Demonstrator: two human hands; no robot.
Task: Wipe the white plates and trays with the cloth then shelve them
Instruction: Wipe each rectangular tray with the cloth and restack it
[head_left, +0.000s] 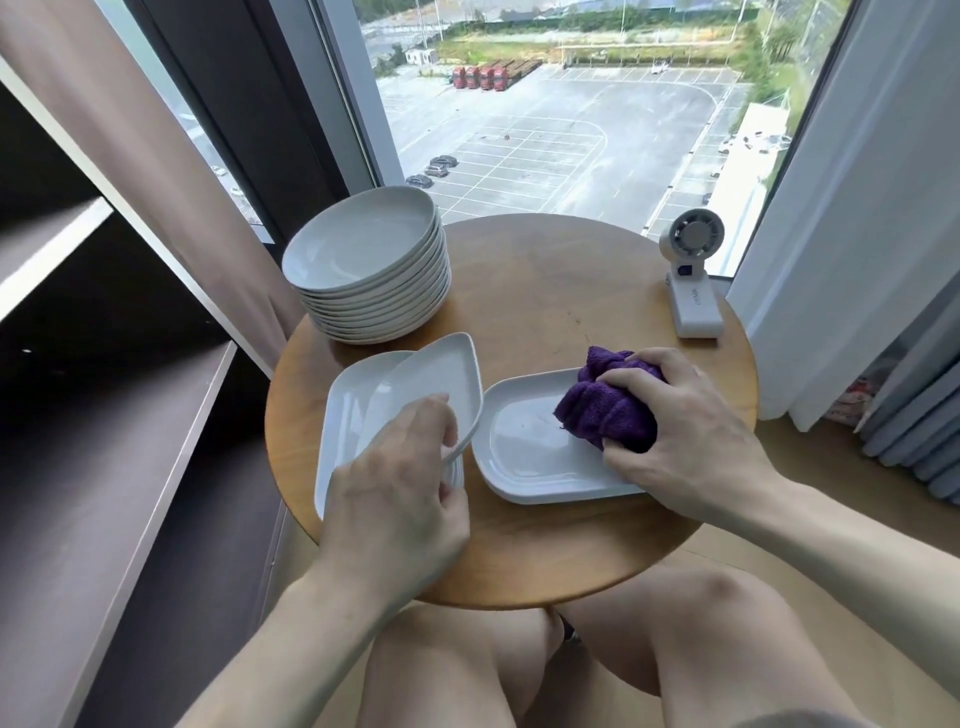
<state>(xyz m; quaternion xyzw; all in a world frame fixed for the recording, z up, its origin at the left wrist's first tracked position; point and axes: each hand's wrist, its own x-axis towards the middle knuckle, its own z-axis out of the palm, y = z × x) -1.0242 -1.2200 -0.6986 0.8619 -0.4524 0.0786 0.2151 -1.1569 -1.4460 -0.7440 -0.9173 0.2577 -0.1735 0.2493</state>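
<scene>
A person is sitting at a round wooden table (545, 291), looking down at both bare hands.

The right hand (691, 431) is clutching a bunched purple cloth (608, 410), with the fingers curled tightly round it. It is pressing the cloth down onto a white flat tray (530, 457) lying directly under the hand. The cloth is covering the tray's far right part, and the bare tray floor is showing just to the left of the hand.

The left hand (400, 483) is gripping the near rim of a white tilted tray (431, 384), with the fingers hooked over its edge. This tray is slanting, with its far end reaching away from the hand. Under that hand a stack of trays (340, 410) is lying on the table, and the tilted tray is resting partly on it. The tilted tray's right edge is sitting just beside the flat tray, between the two hands.

Beyond the left hand, a stack of round plates (363, 260) is standing at the table's far edge. Beyond the right hand, well apart from it, a small white fan (693, 280) is standing near the table's rim. Dark shelves (104, 415) are running along the wall to the left of the left hand. A window (545, 130) is looking out over a car park ahead of both hands.
</scene>
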